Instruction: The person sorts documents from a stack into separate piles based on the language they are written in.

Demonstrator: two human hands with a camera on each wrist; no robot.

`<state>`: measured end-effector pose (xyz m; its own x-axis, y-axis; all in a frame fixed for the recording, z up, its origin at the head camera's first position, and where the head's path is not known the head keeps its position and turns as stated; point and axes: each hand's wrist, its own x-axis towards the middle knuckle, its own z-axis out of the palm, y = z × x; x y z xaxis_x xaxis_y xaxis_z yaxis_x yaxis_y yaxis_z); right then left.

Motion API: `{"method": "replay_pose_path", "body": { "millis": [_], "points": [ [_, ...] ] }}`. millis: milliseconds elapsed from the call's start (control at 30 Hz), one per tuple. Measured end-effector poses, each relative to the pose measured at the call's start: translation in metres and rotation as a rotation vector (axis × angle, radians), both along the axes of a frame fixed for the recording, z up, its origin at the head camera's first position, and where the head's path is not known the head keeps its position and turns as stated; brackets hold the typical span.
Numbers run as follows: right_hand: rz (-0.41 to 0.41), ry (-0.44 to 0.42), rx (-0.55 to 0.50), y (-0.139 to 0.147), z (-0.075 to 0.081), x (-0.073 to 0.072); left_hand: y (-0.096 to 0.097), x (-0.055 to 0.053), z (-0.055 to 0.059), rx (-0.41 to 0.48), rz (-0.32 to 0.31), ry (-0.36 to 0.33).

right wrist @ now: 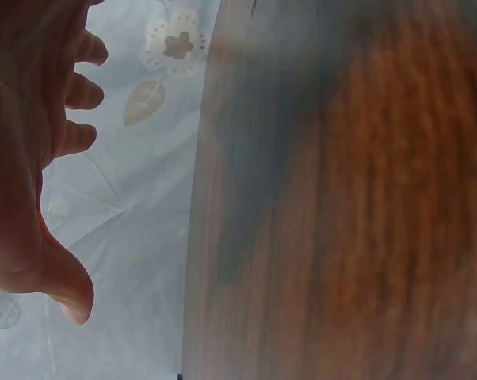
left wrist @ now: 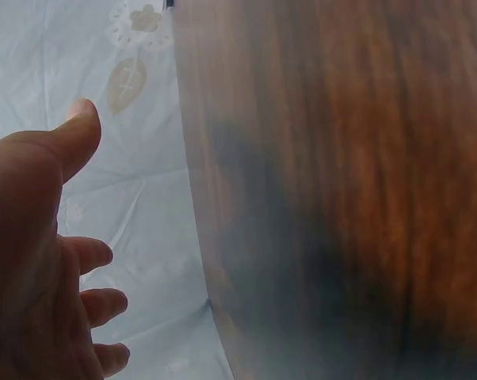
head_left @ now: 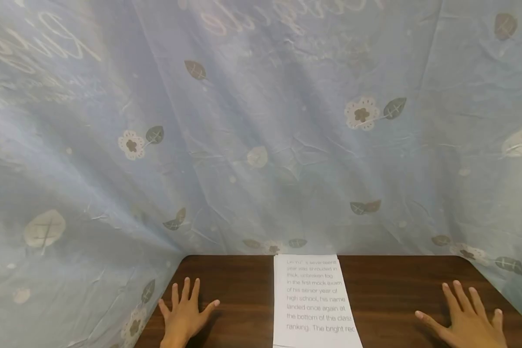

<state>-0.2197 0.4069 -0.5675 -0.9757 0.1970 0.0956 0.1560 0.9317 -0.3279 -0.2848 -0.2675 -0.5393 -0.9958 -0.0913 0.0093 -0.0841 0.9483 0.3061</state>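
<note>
A stack of white printed sheets [head_left: 313, 299] lies at the middle of a dark brown wooden table [head_left: 239, 290], its lines of large text facing the head camera. To the left of the paper, my left hand [head_left: 184, 314] is spread with fingers apart and holds nothing. Far to the right, my right hand [head_left: 470, 321] is spread in the same way, also with nothing in it. Both wrist views show the palm side of each hand and its shadow on the wood; neither hand touches the paper.
A pale blue cloth [head_left: 261, 193] with printed flowers and leaves hangs behind the table and along both sides. The table's far edge, with rounded corners, meets this cloth.
</note>
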Motion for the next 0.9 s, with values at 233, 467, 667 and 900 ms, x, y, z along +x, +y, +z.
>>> {"method": "replay_pose_path", "body": {
  "millis": [233, 467, 667, 900],
  "points": [
    [0.102, 0.001, -0.038, -0.004, 0.004, -0.004, 0.002, 0.001, 0.004, 0.03, -0.014, 0.011],
    [0.139, -0.015, -0.058, -0.014, 0.004, -0.005, 0.007, 0.004, 0.002, 0.021, -0.023, 0.016],
    [0.156, 0.006, -0.03, -0.027, 0.011, -0.011, 0.02, 0.004, 0.006, 0.088, -0.047, 0.045],
    [0.187, 0.013, 0.009, -0.043, 0.015, -0.016, 0.037, 0.004, 0.005, 0.128, -0.09, 0.105]
  ]
}}
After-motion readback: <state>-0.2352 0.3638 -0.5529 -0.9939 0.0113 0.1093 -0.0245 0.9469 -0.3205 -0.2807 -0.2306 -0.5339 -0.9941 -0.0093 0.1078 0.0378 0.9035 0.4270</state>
